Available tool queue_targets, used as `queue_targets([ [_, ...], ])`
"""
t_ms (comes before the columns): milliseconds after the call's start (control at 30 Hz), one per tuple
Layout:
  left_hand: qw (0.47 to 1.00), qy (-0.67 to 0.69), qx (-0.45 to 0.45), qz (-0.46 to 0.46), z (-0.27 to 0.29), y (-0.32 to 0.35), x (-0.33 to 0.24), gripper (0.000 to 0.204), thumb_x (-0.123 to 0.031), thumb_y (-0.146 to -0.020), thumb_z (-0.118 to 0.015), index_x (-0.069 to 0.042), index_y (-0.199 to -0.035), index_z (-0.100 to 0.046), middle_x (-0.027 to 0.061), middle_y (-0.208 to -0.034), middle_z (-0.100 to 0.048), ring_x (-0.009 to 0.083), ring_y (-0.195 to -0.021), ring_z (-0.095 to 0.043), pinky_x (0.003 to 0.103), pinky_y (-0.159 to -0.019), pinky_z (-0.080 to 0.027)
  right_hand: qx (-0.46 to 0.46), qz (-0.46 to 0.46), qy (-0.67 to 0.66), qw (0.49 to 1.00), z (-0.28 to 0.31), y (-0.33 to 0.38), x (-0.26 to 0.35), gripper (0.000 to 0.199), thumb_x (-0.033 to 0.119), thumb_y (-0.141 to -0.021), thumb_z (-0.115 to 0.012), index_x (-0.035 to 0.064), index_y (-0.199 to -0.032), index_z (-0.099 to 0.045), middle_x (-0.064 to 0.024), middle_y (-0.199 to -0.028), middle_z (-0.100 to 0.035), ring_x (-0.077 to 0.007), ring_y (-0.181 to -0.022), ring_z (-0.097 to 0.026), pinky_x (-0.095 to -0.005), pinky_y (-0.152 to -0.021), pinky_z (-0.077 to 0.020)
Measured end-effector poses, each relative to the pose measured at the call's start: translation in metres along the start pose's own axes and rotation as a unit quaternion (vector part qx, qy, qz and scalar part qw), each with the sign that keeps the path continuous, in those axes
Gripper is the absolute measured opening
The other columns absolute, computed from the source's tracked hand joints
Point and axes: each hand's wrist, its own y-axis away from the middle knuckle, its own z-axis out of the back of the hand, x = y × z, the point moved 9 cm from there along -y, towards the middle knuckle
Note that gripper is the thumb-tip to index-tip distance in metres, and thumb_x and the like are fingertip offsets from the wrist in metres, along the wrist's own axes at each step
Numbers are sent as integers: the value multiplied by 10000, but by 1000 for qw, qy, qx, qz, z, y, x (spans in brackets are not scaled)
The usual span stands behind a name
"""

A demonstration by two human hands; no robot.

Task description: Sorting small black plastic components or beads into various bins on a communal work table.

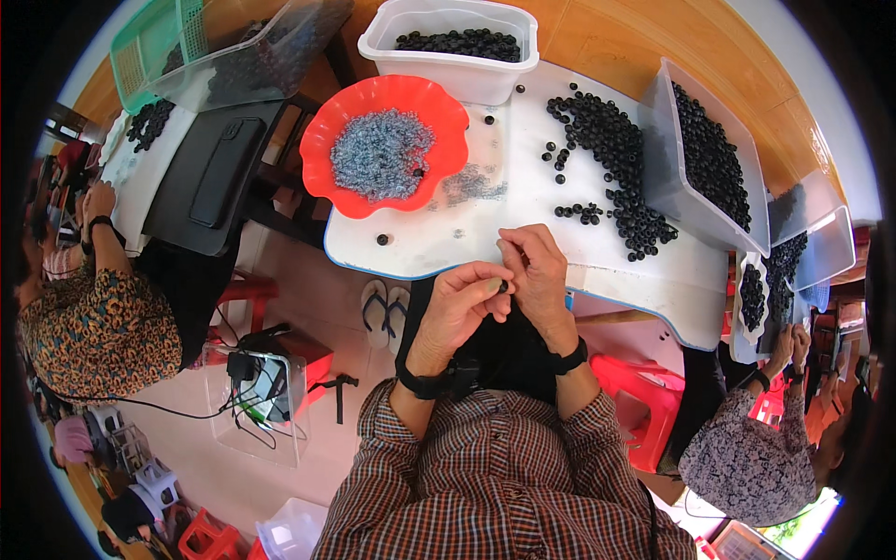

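Both hands are close together above the front edge of a white table (420, 245). My left hand (455, 306) is closed, pinching a small round black piece (504, 287) between thumb and fingers. Beside it, my right hand (543, 285) has its thumb and fingertips pressed together; whatever they hold is too small to make out. Beyond the left hand stands a red wavy-rimmed bowl (452, 117) full of tiny clear bluish parts (378, 154). To the right, many loose black pieces (607, 140) like the held one are spread over the tabletop.
A white tub (448, 70) of black pieces stands at the back. A clear bin (658, 154) of them lies tilted at the right. Co-workers sit at left (103, 327) and right (747, 457). A red stool (644, 401) and a clear box with cables (247, 420) flank me.
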Motion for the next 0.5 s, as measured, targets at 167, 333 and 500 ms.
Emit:
queue_targets([
  [167, 999, -10, -41, -34, 16, 10, -13, 213, -60, -951, -540, 62, -1101, -629, 139, -932, -666, 163, -694, -637, 270, -626, -548, -17, 44, 104, 993, -13, -10, 9, 144, -22, -809, -658, 26, -945, -662, -114, -882, -595, -270, -707, -625, -345, -590, -501],
  [333, 998, -15, -61, -23, 21, 14, -10, 217, -65, -952, -545, 60, -1108, -629, 131, -946, -667, 158, -716, -634, 264, -637, -540, -55, 60, 213, 974, -14, -29, 11, 167, 7, -777, -655, 41, -940, -671, -97, -921, -585, -283, -826, -596, -388, -696, -481],
  [500, 997, -16, -68, -19, 23, 17, -7, 219, -71, -953, -550, 59, -1110, -629, 129, -957, -666, 156, -736, -633, 264, -648, -538, 15, 65, 269, 961, -28, -32, 7, 214, 26, -745, -675, 44, -957, -672, -100, -1006, -567, -297, -954, -532, -389, -812, -428],
])
